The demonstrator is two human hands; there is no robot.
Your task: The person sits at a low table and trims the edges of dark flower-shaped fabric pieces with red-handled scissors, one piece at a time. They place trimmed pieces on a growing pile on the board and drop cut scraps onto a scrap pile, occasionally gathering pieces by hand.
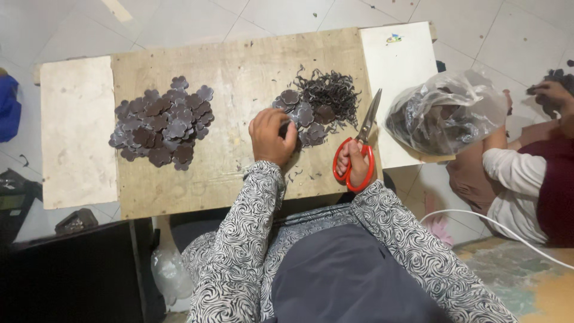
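Near board's front edge | left hand [272,136] pinching flower cutout [286,128] | right hand [357,165] gripping scissors [360,145] | bare wood between piles

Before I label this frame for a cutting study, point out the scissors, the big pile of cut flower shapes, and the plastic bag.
scissors [363,139]: head view, on the blades just above the red handles.
pile of flower shapes [162,122]: head view, middle of the pile.
plastic bag [445,110]: head view, its clear bulging side.

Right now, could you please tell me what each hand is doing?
Left hand: closed on a dark flower piece.
Right hand: closed on the red scissors, blades shut.
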